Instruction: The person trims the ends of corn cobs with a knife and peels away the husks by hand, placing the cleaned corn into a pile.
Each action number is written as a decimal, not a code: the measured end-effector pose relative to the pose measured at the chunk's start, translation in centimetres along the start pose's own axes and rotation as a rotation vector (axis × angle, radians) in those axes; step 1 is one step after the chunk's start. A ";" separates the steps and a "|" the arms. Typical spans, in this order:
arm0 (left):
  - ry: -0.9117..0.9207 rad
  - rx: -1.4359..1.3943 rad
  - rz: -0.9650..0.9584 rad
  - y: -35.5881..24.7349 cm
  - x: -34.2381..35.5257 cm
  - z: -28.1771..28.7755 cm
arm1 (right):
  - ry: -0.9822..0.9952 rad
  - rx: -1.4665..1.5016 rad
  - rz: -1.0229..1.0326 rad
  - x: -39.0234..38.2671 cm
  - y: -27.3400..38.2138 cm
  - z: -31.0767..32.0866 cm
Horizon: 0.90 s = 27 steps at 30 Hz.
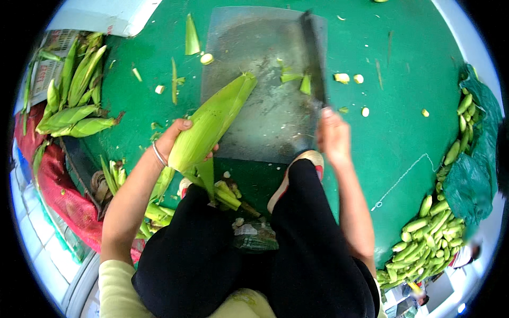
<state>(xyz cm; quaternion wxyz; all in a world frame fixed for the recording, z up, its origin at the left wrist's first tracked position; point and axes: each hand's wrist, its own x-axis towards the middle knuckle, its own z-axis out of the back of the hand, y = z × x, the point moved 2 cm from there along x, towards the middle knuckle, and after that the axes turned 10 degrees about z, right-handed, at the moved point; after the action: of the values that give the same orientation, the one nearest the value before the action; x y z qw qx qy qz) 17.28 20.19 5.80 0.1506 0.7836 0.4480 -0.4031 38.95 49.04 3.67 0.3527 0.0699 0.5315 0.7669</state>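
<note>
A green ear is gripped by the left hand, with the thumb laid on the near side of its broad lower part and fingertips showing at the opposite edge. The ear's long axis is set on a slant: the broad end is turned toward the body and the left wrist, while the narrower, ragged end is pointed away and to the right, toward the blade. The ear is seen across the left edge of the grey board; whether the board is touched by it cannot be told. The knife is grasped by the right hand, which is blurred; its dark blade is pointed away from the body, tipped slightly left, along the board's right side. Husk scraps are seen just left of the blade. Around the board, pale stubs are scattered on the green floor, and a leaf is seen near the far left corner. Farther left, more ears are heaped by a pale crate, above a red mesh sack. At the right rim, a large pile of green ears is partly covered by a green sheet.
</note>
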 end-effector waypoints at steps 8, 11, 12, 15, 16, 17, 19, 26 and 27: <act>-0.256 -0.113 -0.314 -4.0 -3.4 0.6 | 0.439 -0.452 0.414 -3.4 -4.0 -2.0; -0.344 0.200 -0.385 -13.4 -0.5 -1.6 | 0.603 -0.482 0.413 -8.1 -0.5 -4.2; -0.415 0.282 -0.429 -17.8 1.1 -3.7 | 0.608 -0.431 0.368 -8.9 0.9 -4.4; -0.414 0.282 -1.061 -31.6 5.3 -7.8 | 0.650 -0.356 0.355 -7.9 1.2 -5.6; -0.597 0.347 -1.031 -34.2 5.1 -11.8 | 0.651 -0.359 0.316 -8.5 1.2 -5.5; -0.374 0.185 -1.193 -38.1 5.5 -9.0 | 0.599 -0.371 0.353 -7.7 1.4 -5.3; -0.608 0.272 -1.138 -36.9 7.7 -12.3 | 0.452 -0.324 0.329 -6.8 0.2 -2.9; -1.313 1.841 -0.530 -16.3 10.5 -3.6 | -0.331 -0.307 -0.206 -4.2 -4.6 10.3; -1.355 1.828 -0.423 -13.3 9.6 -2.0 | -0.405 -0.403 -0.148 -3.1 -5.7 11.5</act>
<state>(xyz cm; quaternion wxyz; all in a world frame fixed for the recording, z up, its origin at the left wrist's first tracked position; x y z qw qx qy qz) 9.93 34.33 1.31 -0.3336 0.1327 -0.0613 -0.9313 49.40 56.99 4.46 0.5134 0.1111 0.2909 0.7997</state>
